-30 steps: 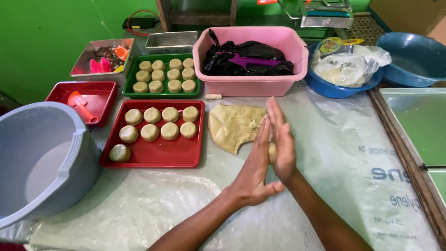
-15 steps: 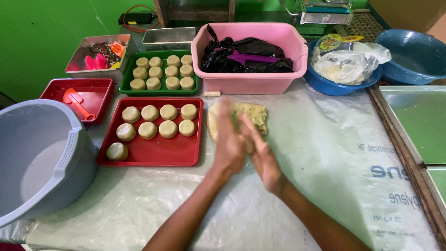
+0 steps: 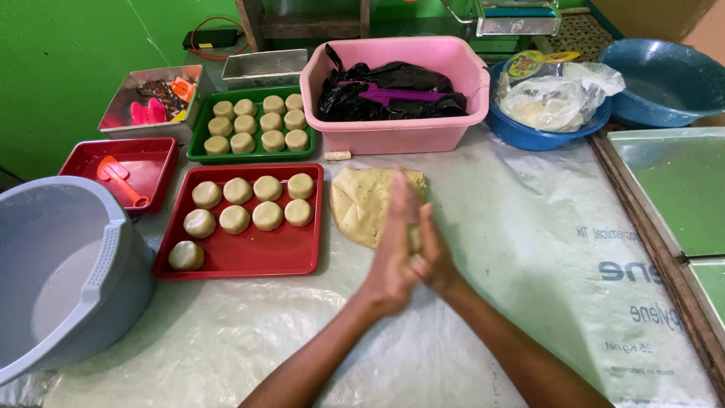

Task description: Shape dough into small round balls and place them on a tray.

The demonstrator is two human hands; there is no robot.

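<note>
I see both hands raised over the plastic sheet (image 3: 529, 227) that covers the table, palms pressed flat together and fingers pointing away from me. The left hand (image 3: 393, 257) lies in front, the right hand (image 3: 432, 253) just behind it, and a small piece of dough (image 3: 414, 238) shows as a pale sliver between the palms — squeezed there rather than pinched by fingertips. How much of it there is I cannot tell, since the palms hide most of it.

Just beyond the fingertips lies the dough slab (image 3: 362, 204), a flattened yellowish lump resting on the sheet, partly hidden by the left hand. To its left, touching distance from the slab, sits a red tray (image 3: 242, 261) holding eight round dough discs (image 3: 251, 204): four in the far row, three in the middle, one alone at the near left corner. Farther off is a green tray (image 3: 198, 140) with more discs in rows.

At the left edge is a grey basin (image 3: 68, 279), tilted toward me, and beyond it a smaller red tray (image 3: 151, 162) with a red scoop (image 3: 119, 177). On the far side stands a pink tub (image 3: 393, 132) lined with black plastic, and to its right a blue bowl (image 3: 529, 136) with a clear bag in it — another blue basin (image 3: 664, 79) at the far right.
</note>
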